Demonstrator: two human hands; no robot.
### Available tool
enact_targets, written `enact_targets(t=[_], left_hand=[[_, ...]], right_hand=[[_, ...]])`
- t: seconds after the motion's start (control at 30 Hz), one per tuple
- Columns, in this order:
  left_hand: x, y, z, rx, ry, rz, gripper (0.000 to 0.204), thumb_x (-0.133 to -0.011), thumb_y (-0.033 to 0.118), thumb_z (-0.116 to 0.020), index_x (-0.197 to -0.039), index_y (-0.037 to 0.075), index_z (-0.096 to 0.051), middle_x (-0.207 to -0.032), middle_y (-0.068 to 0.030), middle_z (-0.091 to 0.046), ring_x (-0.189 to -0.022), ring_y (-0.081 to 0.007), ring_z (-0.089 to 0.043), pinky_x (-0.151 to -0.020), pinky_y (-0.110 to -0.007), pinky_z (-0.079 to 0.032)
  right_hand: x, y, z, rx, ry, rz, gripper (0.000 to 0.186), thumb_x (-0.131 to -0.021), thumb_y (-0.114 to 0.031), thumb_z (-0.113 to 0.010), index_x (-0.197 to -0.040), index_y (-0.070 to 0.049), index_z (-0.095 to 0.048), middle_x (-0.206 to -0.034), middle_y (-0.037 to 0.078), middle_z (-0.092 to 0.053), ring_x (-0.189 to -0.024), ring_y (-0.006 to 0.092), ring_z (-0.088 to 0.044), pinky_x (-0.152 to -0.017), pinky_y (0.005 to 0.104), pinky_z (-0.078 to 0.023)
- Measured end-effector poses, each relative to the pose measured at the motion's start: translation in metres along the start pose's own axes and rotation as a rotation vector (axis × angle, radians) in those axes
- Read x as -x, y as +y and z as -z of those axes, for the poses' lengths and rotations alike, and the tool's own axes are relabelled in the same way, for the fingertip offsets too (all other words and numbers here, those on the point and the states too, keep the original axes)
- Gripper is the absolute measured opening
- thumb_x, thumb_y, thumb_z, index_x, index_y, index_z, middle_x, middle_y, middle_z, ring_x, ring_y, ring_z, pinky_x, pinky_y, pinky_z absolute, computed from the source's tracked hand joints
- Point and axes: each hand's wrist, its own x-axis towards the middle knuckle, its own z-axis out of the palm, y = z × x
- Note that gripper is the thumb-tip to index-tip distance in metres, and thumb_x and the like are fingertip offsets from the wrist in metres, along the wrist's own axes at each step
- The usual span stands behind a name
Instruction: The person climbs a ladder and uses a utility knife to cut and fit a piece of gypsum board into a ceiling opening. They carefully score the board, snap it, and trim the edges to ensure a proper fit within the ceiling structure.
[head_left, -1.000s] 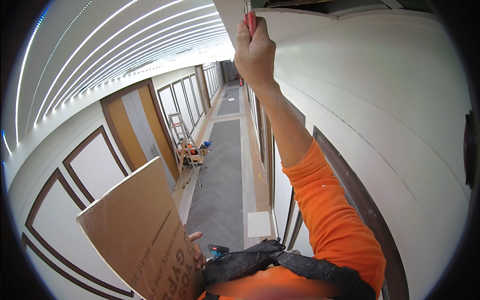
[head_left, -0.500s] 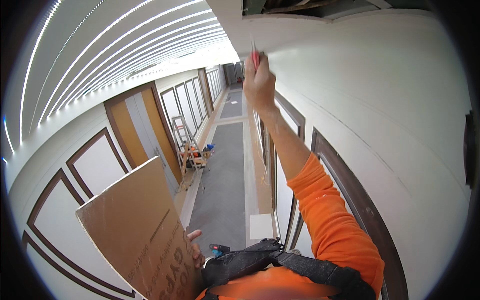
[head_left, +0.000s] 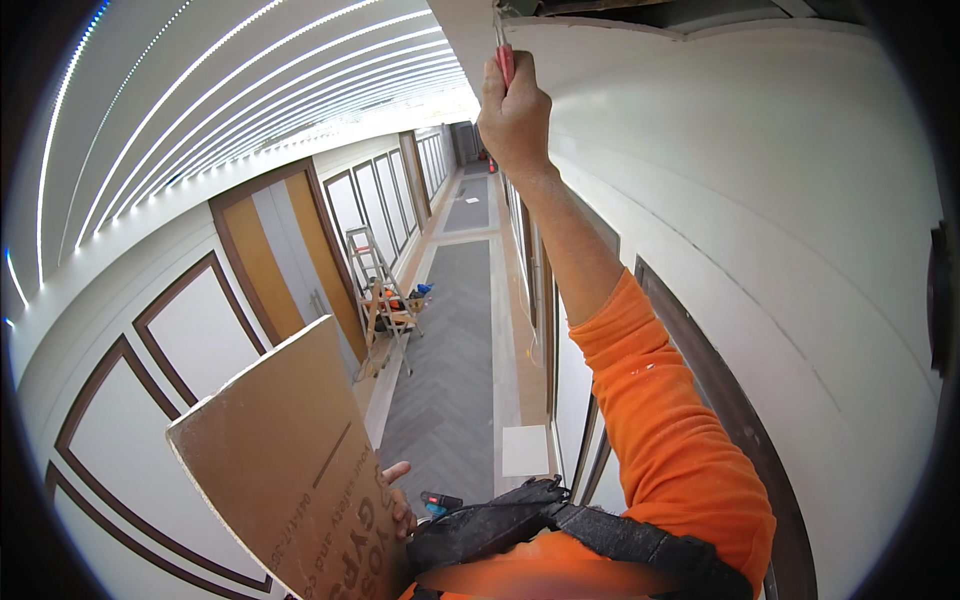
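My right hand [head_left: 515, 115] is raised high on a bare forearm with an orange sleeve. It is closed around the red handle of a tool [head_left: 506, 66] with a thin metal shaft pointing up. The tip reaches the near-left corner of a cut opening [head_left: 640, 14] in the white ceiling; whether it touches is hard to tell. At lower left, my left hand [head_left: 402, 505] grips the right edge of a brown-faced plasterboard sheet [head_left: 270, 440], which stands tilted beside my body. Only some of its fingers show; the rest is behind the board.
A stepladder [head_left: 375, 285] with tools and bags around it stands along the left wall, near a wooden double door [head_left: 290, 260]. A blue-and-black power tool [head_left: 440, 502] shows near my waist. A white square piece [head_left: 525, 451] lies by the right wall. Grey flooring [head_left: 450, 340] runs down the corridor.
My right hand has moved up with the red-handled tool, whose tip is now at the corner of the ceiling opening. The plasterboard in my left hand has shifted slightly right.
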Motion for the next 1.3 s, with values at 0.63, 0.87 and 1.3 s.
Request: enact_targets(t=[0.63,0.87,1.3], left_hand=[[-0.001,0.004,0.009,-0.049,0.051,-0.009,0.09,-0.102,0.057,-0.042,-0.165,0.007,-0.001,-0.117,-0.021,-0.062,-0.098,-0.0385,-0.069,-0.084,-0.05,-0.042],[-0.008,0.002,0.006,-0.011,0.008,0.016,0.087,-0.105,0.057,-0.037,-0.165,0.007,0.001,-0.111,-0.0232,-0.063,-0.095,-0.0402,-0.068,-0.09,-0.051,-0.043],[0.008,-0.003,0.009,-0.031,0.023,-0.065,0.09,-0.103,0.06,-0.038,-0.165,0.007,0.001,-0.116,-0.0244,-0.062,-0.096,-0.0395,-0.068,-0.089,-0.05,-0.043]], right_hand=[[-0.015,-0.012,-0.001,-0.038,0.036,0.115,0.014,-0.105,-0.015,-0.057,-0.101,-0.002,-0.056,-0.07,0.015,-0.063,-0.06,0.0301,-0.067,-0.053,0.0379,-0.051],[0.027,0.02,0.006,0.087,-0.14,-0.141,0.019,-0.106,-0.02,-0.054,-0.103,-0.001,-0.056,-0.07,0.018,-0.066,-0.068,0.0367,-0.071,-0.056,0.0427,-0.053],[-0.01,-0.028,0.01,-0.055,-0.024,-0.004,0.018,-0.106,-0.02,-0.054,-0.106,-0.002,-0.054,-0.07,0.014,-0.064,-0.061,0.0281,-0.069,-0.056,0.0373,-0.053]])
